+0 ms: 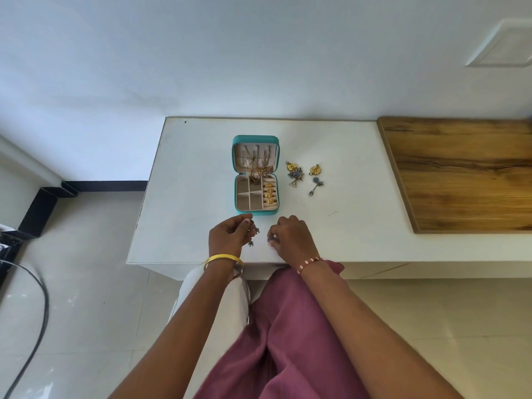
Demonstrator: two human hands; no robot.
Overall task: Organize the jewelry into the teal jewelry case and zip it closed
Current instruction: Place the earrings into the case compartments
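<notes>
Seen from above on a white table point(187, 174): the teal jewelry case point(256, 174), unzipped and lying open, lid propped back toward the wall, tray toward the near edge. Hung in the lid, gold chains point(255, 164) that spill down over the hinge into the back of the tray. Slotted into the tray's right-hand ring rolls, three gold rings point(269, 193) in a row, one behind the other; left of them, divided compartments lined in beige (contents, if any, too small to tell). Just right of the case, loose on the tabletop, two ornate earrings: one gold-topped with blue stones and a pale triangular drop point(294, 174), the other gold-topped with a slim dark dangle point(315, 180), near each other but apart. Nearer the front edge, just below the case, both hands. Left hand point(227, 236), gold bangle point(223, 260) at the wrist, fingers curled and pinching a small dark silver earring point(253, 232) whose beads hang down below the fingertips. Right hand point(290, 237), striped pink bracelet point(310, 263) at the wrist, fingers bent and nipping a tiny dark piece point(270, 239) at the thumb tip, held low over the table, well apart from the loose earrings. Further right, a wooden board point(460, 174) on the same surface.
</notes>
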